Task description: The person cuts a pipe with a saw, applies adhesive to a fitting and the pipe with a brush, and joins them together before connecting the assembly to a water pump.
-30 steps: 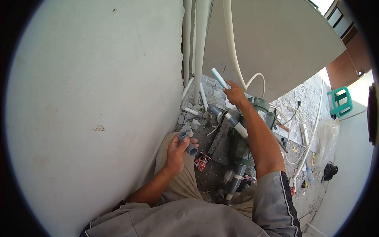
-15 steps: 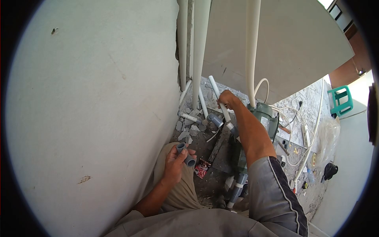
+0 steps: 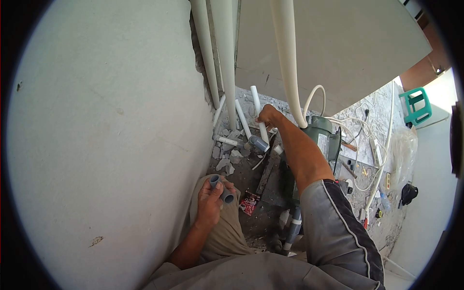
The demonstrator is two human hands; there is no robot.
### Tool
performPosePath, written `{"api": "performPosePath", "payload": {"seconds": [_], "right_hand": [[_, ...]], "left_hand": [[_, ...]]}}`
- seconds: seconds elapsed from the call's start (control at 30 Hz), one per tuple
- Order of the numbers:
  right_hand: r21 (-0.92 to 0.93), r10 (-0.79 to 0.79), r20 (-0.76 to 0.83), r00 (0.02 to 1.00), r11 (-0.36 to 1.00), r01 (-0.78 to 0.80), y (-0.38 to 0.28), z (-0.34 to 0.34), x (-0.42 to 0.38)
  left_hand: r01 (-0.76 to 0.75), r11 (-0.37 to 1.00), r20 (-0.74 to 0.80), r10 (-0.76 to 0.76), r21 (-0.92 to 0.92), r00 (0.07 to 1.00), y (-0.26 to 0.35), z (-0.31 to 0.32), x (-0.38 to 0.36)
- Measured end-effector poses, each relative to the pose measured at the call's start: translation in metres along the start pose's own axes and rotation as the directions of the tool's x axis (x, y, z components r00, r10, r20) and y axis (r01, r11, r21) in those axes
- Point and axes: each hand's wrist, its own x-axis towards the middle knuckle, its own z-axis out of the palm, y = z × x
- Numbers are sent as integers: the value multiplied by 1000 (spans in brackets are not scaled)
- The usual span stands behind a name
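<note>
My left hand [image 3: 209, 205], over my left knee, is closed around a grey PVC pipe fitting [image 3: 226, 195] whose round openings face up. Stretched out ahead, my right hand [image 3: 268, 116] grips a white PVC pipe [image 3: 256, 99] around its middle. The pipe stands tilted, its lower end close beside a grey elbow fitting [image 3: 259, 143] on another white pipe [image 3: 242, 118]. Right of that end is the short white pipe stub [image 3: 278, 150] by the green water pump [image 3: 319, 137], which my right forearm partly hides.
Tall cream pipes [image 3: 285, 53] rise along the wall [image 3: 106, 135] and into the pump. Broken plaster [image 3: 224, 164] and a red packet [image 3: 249, 203] litter the floor. To the right lie tangled white cables [image 3: 369, 145], clear plastic sheeting [image 3: 402, 150] and a green stool [image 3: 415, 106].
The white pipe in my right hand has moved left, its lower end away from the stub by the pump. My left hand still holds the grey fitting. The view has shifted slightly.
</note>
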Motion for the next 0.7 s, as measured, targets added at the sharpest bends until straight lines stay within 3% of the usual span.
{"api": "performPosePath", "payload": {"seconds": [0.13, 0.2, 0.27, 0.3, 0.33, 0.4, 0.47, 0.6, 0.7], "right_hand": [[-201, -34, -18, 999, 979, 30, -12, -3, -14], [-500, -310, -67, 948, 833, 237, -27, -13, -60], [-709, -545, -110, 831, 629, 319, -37, -21, -110], [-752, -577, -52, 815, 560, 348, -28, -27, -100], [-759, -592, -62, 804, 551, 347, -30, -32, -134], [-643, -553, -120, 824, 676, 360, -34, -41, -220], [-707, -517, -37, 855, 618, 343, -16, -52, -268], [-455, -602, -31, 798, 719, 526, 42, -66, -365], [-337, -646, -79, 760, 734, 589, 89, -74, -411]], "left_hand": [[-2, 1000, -5, 2, 4, 1000, -1, -2, 2], [8, 1000, 3, -8, 17, 1000, 2, 2, 2], [14, 1000, 32, -14, 3, 999, 7, 8, 0], [20, 1000, 52, -20, -2, 998, 8, 11, -1], [20, 1000, 79, -21, 16, 997, 8, 14, -3], [12, 998, 140, -20, 55, 990, 9, 22, -6], [20, 993, 238, -47, 114, 970, 7, 35, -14], [-44, 980, 439, -46, 193, 897, 1, 81, -30], [-24, 996, 575, -31, 88, 817, -6, 151, -23]]}}
